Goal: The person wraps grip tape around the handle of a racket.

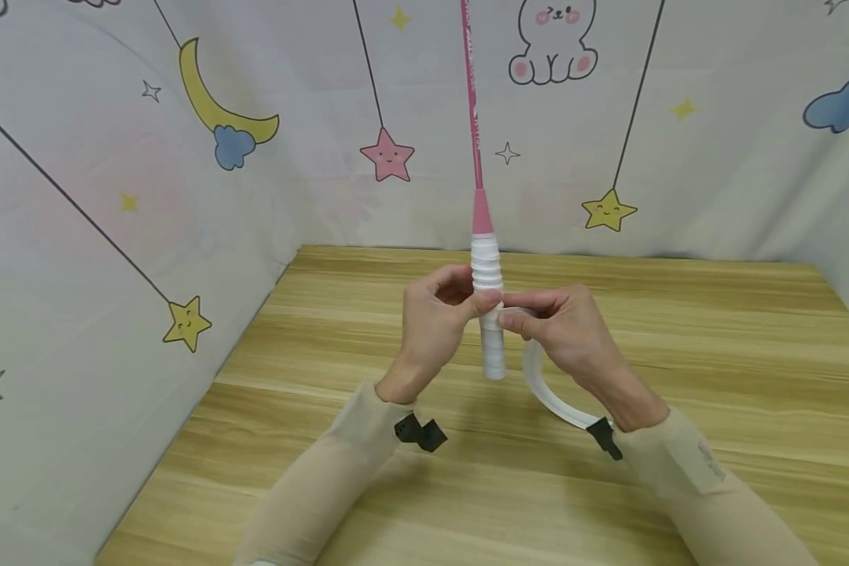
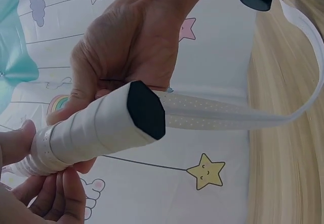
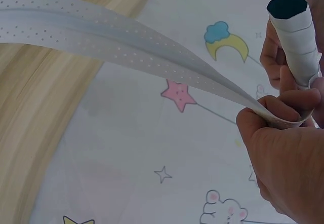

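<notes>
Two pale sleeves (image 1: 311, 487): nearest the viewer, each with a small dark wrist camera (image 1: 420, 432) at the cuff.
Left hand: the left hand (image 1: 431, 322) pinches the white handle (image 1: 494, 354), thumb in front and fingers curled behind – a hold that looks meant to steady it upright.
Right hand: just beside it, the right hand (image 1: 569, 330) pinches the white tape (image 1: 555, 405) between thumb and fingers, close to the handle; such a short grip probably gives control over where the strip lies and how tight it runs.
Tape: loops loosely from the right hand toward that wrist (its far end I cannot make out), flat and flexible, with rows of tiny dots either side of a lengthwise ridge.
Handle: between both hands, above the tabletop (image 1: 354, 330), white and wrapped, closely ridged higher up, smoother below with slanting seams; the butt end (image 2: 147, 110) is dark and many-sided.
Shaft: past the handle, a pink cone (image 1: 482, 212) narrows into a slim pink shaft (image 1: 471, 94) with pale lettering – its top lies out of view.
Backdrop: farthest off, white cloth (image 1: 290, 47) printed with stars, a moon and a bear-like figure.
</notes>
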`<state>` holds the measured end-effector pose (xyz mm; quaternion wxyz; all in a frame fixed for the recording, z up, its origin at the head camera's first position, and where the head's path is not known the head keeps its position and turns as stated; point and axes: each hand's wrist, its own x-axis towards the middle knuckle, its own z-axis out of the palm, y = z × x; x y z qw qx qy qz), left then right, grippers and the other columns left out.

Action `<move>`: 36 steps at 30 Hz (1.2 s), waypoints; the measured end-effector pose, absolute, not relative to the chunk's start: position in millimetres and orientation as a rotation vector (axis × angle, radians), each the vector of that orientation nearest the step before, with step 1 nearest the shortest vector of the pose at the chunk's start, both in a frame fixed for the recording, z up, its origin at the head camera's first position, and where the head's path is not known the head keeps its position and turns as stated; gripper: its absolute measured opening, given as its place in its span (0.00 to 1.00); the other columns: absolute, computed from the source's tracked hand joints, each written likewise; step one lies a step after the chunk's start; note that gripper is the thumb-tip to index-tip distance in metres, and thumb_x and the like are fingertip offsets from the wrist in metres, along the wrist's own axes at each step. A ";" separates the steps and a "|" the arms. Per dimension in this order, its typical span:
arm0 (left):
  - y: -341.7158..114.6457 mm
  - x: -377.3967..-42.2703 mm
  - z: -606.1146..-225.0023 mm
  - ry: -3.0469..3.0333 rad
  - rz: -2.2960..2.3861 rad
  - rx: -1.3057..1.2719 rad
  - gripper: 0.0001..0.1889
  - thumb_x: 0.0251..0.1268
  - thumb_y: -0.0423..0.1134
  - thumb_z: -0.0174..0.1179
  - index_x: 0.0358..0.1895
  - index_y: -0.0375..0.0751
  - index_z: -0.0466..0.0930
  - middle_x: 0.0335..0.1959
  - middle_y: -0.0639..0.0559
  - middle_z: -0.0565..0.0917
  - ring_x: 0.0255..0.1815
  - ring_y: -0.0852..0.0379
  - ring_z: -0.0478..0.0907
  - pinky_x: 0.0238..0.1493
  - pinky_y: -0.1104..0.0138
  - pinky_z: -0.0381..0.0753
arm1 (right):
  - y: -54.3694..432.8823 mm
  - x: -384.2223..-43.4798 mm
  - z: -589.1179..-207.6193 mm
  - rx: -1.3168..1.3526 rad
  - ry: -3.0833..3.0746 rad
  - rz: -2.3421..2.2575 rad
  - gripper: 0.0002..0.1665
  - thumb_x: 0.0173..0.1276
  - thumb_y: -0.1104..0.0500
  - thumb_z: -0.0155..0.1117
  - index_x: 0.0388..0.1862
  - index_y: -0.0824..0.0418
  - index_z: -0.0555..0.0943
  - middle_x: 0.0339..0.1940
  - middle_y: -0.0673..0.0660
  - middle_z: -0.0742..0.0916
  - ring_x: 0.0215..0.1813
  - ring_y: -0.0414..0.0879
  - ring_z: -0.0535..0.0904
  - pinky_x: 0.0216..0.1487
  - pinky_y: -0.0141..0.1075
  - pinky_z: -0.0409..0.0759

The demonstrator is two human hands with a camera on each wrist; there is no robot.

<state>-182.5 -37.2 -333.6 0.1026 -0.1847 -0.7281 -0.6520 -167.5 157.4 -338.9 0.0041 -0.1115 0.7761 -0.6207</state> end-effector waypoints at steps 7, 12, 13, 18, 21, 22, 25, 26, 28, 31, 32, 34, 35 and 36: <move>-39.6 -184.0 -333.1 -2.117 -2.035 -0.519 0.15 0.70 0.27 0.72 0.55 0.23 0.86 0.50 0.26 0.89 0.42 0.65 0.86 0.47 0.71 0.87 | 158.1 -167.2 -335.7 -0.314 2.438 -1.942 0.16 0.72 0.62 0.78 0.55 0.69 0.91 0.41 0.40 0.96 0.43 0.39 0.86 0.45 0.33 0.83; -40.2 -184.2 -331.8 -2.079 -2.129 -0.514 0.13 0.72 0.26 0.69 0.54 0.20 0.85 0.49 0.27 0.88 0.40 0.65 0.84 0.47 0.71 0.85 | 158.8 -167.1 -334.2 -0.296 2.423 -1.954 0.18 0.71 0.59 0.80 0.53 0.69 0.92 0.40 0.43 0.96 0.42 0.40 0.86 0.45 0.34 0.83; -40.2 -184.2 -331.5 -2.068 -2.150 -0.516 0.13 0.72 0.25 0.68 0.54 0.19 0.85 0.47 0.29 0.89 0.40 0.65 0.84 0.47 0.71 0.85 | 158.9 -167.2 -334.3 -0.303 2.416 -1.964 0.17 0.71 0.59 0.80 0.53 0.70 0.92 0.39 0.42 0.96 0.41 0.40 0.86 0.45 0.34 0.83; -41.0 -184.3 -331.6 -1.981 -2.311 -0.568 0.14 0.76 0.22 0.61 0.57 0.13 0.80 0.39 0.55 0.89 0.39 0.66 0.84 0.46 0.72 0.86 | 159.6 -168.8 -335.7 -0.351 2.340 -2.017 0.01 0.72 0.64 0.77 0.41 0.60 0.92 0.33 0.40 0.92 0.37 0.40 0.84 0.45 0.34 0.83; -42.3 -184.8 -332.6 -1.922 -2.420 -0.632 0.15 0.78 0.21 0.57 0.60 0.10 0.76 0.39 0.64 0.88 0.40 0.66 0.85 0.47 0.73 0.86 | 161.1 -170.3 -336.4 -0.366 2.269 -2.029 0.09 0.73 0.64 0.76 0.34 0.50 0.90 0.32 0.40 0.91 0.38 0.39 0.83 0.47 0.33 0.83; -42.7 -184.6 -332.7 -1.909 -2.448 -0.649 0.16 0.79 0.21 0.55 0.61 0.09 0.74 0.39 0.64 0.88 0.40 0.66 0.84 0.47 0.73 0.86 | 161.6 -170.7 -336.7 -0.371 2.239 -2.039 0.09 0.73 0.63 0.77 0.34 0.50 0.90 0.33 0.41 0.91 0.39 0.38 0.83 0.48 0.33 0.83; -44.2 -184.2 -333.4 -1.883 -2.506 -0.702 0.19 0.82 0.25 0.56 0.63 0.08 0.72 0.40 0.64 0.88 0.41 0.66 0.84 0.48 0.73 0.85 | 162.2 -171.3 -336.9 -0.394 2.155 -2.074 0.07 0.73 0.61 0.78 0.34 0.50 0.91 0.34 0.41 0.92 0.41 0.38 0.84 0.49 0.31 0.84; -44.7 -184.2 -333.9 -1.875 -2.523 -0.718 0.23 0.82 0.30 0.58 0.64 0.08 0.71 0.40 0.64 0.88 0.42 0.66 0.84 0.49 0.73 0.85 | 162.3 -171.1 -337.0 -0.398 2.129 -2.087 0.06 0.72 0.60 0.78 0.34 0.50 0.91 0.34 0.41 0.92 0.41 0.38 0.84 0.50 0.31 0.84; -45.6 -183.7 -334.3 -1.862 -2.550 -0.743 0.32 0.80 0.39 0.63 0.66 0.07 0.69 0.40 0.63 0.88 0.42 0.66 0.84 0.50 0.73 0.84 | 162.3 -171.0 -337.3 -0.409 2.078 -2.113 0.05 0.71 0.59 0.79 0.35 0.51 0.91 0.35 0.42 0.92 0.42 0.38 0.84 0.49 0.31 0.84; -46.6 -185.2 -336.3 -1.841 -2.591 -0.777 0.45 0.69 0.52 0.67 0.69 0.08 0.68 0.42 0.63 0.89 0.45 0.66 0.86 0.52 0.72 0.85 | 161.9 -170.7 -337.8 -0.412 2.036 -2.122 0.04 0.70 0.58 0.80 0.35 0.49 0.92 0.37 0.42 0.92 0.44 0.37 0.84 0.49 0.30 0.83; -46.8 -185.6 -336.8 -1.840 -2.599 -0.784 0.47 0.67 0.55 0.68 0.69 0.09 0.68 0.44 0.64 0.89 0.46 0.66 0.86 0.54 0.72 0.85 | 161.7 -170.7 -337.9 -0.409 2.021 -2.124 0.04 0.70 0.57 0.80 0.35 0.48 0.92 0.37 0.42 0.92 0.44 0.37 0.84 0.50 0.30 0.83; -46.8 -186.6 -337.2 -1.848 -2.609 -0.789 0.52 0.63 0.59 0.69 0.71 0.10 0.69 0.46 0.65 0.90 0.49 0.66 0.87 0.57 0.71 0.84 | 161.3 -170.8 -338.1 -0.407 1.996 -2.127 0.04 0.70 0.57 0.79 0.36 0.47 0.92 0.39 0.41 0.92 0.45 0.37 0.83 0.49 0.30 0.83; -46.6 -187.0 -337.3 -1.856 -2.609 -0.789 0.53 0.61 0.61 0.69 0.71 0.11 0.69 0.47 0.65 0.90 0.50 0.66 0.87 0.59 0.71 0.84 | 161.1 -170.8 -338.3 -0.404 1.981 -2.128 0.03 0.70 0.56 0.80 0.37 0.46 0.93 0.39 0.41 0.92 0.46 0.37 0.83 0.49 0.29 0.82; -46.4 -187.0 -337.0 -1.867 -2.607 -0.787 0.56 0.58 0.63 0.69 0.72 0.12 0.68 0.47 0.66 0.90 0.51 0.66 0.87 0.60 0.71 0.83 | 161.0 -170.9 -338.4 -0.401 1.963 -2.131 0.03 0.70 0.55 0.80 0.38 0.45 0.93 0.40 0.41 0.93 0.46 0.37 0.83 0.49 0.29 0.82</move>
